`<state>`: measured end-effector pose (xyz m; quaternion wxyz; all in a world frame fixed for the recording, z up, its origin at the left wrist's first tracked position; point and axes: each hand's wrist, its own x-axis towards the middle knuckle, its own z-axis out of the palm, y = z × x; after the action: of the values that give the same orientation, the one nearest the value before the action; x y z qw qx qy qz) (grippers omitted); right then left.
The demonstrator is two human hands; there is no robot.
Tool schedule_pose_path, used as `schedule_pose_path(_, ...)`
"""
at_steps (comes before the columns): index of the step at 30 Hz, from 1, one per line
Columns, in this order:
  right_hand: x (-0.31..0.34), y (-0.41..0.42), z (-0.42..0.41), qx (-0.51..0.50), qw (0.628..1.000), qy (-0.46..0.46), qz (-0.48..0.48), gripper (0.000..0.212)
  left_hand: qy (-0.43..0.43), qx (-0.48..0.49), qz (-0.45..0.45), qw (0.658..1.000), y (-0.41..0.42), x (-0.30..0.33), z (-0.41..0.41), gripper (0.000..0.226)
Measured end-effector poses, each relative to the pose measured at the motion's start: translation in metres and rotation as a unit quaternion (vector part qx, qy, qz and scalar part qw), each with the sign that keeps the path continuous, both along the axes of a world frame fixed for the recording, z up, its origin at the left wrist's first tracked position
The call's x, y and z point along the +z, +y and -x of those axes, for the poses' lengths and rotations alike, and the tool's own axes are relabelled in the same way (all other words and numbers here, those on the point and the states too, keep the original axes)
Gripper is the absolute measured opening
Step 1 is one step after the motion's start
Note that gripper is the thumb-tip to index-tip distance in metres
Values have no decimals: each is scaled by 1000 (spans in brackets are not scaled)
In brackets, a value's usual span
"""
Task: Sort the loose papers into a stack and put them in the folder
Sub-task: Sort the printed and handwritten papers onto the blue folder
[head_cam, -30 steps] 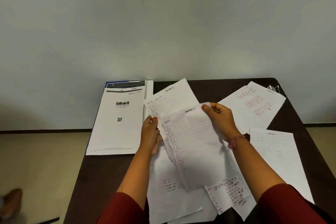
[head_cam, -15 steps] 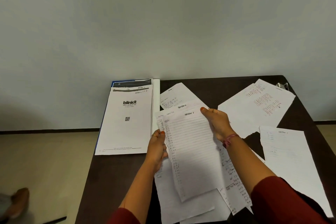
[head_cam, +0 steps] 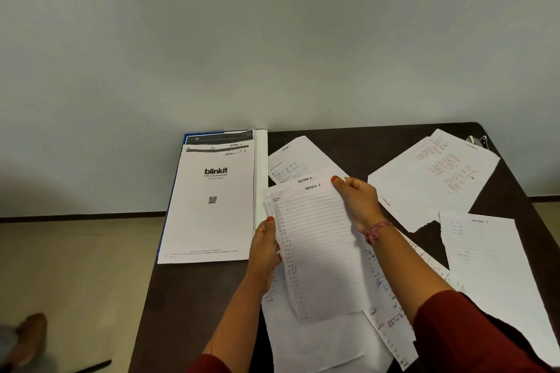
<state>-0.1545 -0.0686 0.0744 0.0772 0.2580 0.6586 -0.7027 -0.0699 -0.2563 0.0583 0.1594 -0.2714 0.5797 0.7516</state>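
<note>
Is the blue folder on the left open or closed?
Open: the folder lies flat with the blinkit sheet on its inside.

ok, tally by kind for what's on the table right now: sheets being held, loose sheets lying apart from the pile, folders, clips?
Held sheets, gripped by left hand and right hand: at least 2, exact count hidden
Loose sheets lying apart: 3 ()
Folder: 1
Metal clip: 1
Total: at least 7, excluding the overlapping pile

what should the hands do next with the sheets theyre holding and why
Probably square them: the left hand and right hand hold the lined sheets with their top edges staggered, while other loose papers lie scattered on the table.
</note>
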Motion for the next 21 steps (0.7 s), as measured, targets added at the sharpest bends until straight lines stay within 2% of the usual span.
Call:
schedule_pose_path(3, 1, -3, 2, -3, 1000, 4, 11, 19, 12, -14, 9, 1000, 0, -4, 1, 16)
schedule_pose_path(8, 1, -8, 7, -16, 999, 7, 37, 18, 20, -22, 43, 999, -1, -10, 0, 28)
schedule_pose_path(17, 1, -12, 12, -15, 999, 40, 1, 34, 31, -13, 69, 997, -1, -13, 3, 20)
schedule_pose_path(21, 2, -10, 9, 4, 998, 56, 15, 39, 45, 10, 62, 997, -2, -10, 6, 15)
